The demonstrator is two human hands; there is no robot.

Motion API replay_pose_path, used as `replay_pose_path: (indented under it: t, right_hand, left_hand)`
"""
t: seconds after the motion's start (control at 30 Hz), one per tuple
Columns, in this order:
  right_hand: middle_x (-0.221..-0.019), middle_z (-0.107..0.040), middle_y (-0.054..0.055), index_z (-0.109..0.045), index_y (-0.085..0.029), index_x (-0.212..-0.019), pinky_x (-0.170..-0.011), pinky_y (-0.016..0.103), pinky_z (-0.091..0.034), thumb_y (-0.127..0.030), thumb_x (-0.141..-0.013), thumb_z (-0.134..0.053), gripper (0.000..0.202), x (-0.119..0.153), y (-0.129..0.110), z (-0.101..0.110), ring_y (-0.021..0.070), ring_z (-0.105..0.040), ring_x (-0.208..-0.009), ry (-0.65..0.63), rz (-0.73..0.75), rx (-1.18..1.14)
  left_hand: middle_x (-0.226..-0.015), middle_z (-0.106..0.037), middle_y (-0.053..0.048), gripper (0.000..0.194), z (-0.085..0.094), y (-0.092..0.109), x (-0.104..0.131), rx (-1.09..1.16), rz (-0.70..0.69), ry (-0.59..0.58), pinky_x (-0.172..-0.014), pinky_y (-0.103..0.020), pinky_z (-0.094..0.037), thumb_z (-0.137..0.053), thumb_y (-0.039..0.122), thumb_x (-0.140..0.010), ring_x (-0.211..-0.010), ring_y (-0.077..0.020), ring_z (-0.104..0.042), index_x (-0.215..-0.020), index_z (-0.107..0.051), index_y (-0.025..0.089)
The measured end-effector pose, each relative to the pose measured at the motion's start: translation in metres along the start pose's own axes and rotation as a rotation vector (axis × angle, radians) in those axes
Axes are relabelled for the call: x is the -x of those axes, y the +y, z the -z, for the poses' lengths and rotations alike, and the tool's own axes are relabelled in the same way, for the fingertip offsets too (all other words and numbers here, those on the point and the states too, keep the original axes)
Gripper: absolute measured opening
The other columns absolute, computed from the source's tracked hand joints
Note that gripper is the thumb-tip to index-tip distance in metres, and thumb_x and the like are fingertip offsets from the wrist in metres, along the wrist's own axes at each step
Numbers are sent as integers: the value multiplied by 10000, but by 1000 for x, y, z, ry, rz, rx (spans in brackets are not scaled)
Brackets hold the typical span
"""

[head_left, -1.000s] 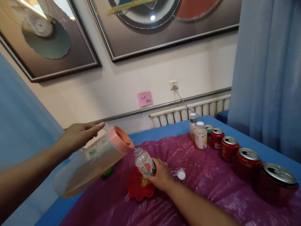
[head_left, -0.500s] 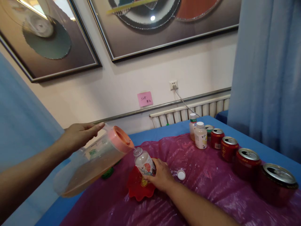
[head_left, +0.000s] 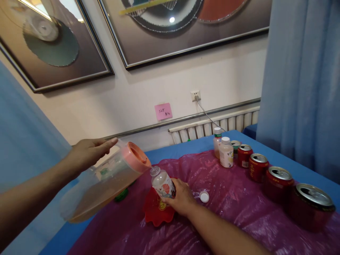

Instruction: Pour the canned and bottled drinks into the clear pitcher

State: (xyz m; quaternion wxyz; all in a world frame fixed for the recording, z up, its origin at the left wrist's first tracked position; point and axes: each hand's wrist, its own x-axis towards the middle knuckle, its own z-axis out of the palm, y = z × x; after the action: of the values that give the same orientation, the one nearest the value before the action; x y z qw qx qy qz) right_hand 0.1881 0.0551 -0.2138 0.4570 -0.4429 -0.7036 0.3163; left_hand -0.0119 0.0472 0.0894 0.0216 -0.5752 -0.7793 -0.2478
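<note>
The left hand [head_left: 89, 154] grips the handle side of a translucent plastic pitcher with a pink-orange lid [head_left: 106, 184], its fingers reaching forward along the handle. The pitcher is tipped steeply to the right, brownish liquid lying along its lower side, its spout at the mouth of a small clear plastic bottle with a printed fruit label [head_left: 163, 183]. The right hand [head_left: 182, 198] clasps this bottle between thumb and fingers, tilted to the left, above a red scalloped dish [head_left: 158, 209] on crumpled purple plastic sheeting [head_left: 127, 226]. A round white cap [head_left: 204, 197] lies just right of the right hand. Farther right, two capped bottles [head_left: 226, 153] and a row of opened drink cans [head_left: 278, 180] stand upright, running from far to near along the blue-covered table [head_left: 170, 152].
</note>
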Motion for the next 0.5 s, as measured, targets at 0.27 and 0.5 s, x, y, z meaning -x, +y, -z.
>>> replay_pose_path:
  t: [0.27, 0.5]
  right_hand:
    - [-1090, -688, 32, -605, -275, -1221, -909, 356, -433, -374, -654, -846, 624, 0, 0, 0, 255, -631, -1024, -2, -7, 1]
    - [-1087, -689, 31, -605, -278, -1222, -907, 356, -431, -364, -647, -853, 633, 0, -2, 1, 256, -630, -1026, 0, -9, -4]
  left_hand:
    - [-834, -672, -106, 698, 1, -2, 0, -14, 17, -23, -558, -339, -455, -537, 802, -662, -662, -224, -574, -951, -745, 202]
    - [-830, -666, -104, 704, 0, -1, 1, -13, 24, -17, -543, -332, -441, -523, 806, -648, -651, -227, -561, -975, -750, 225]
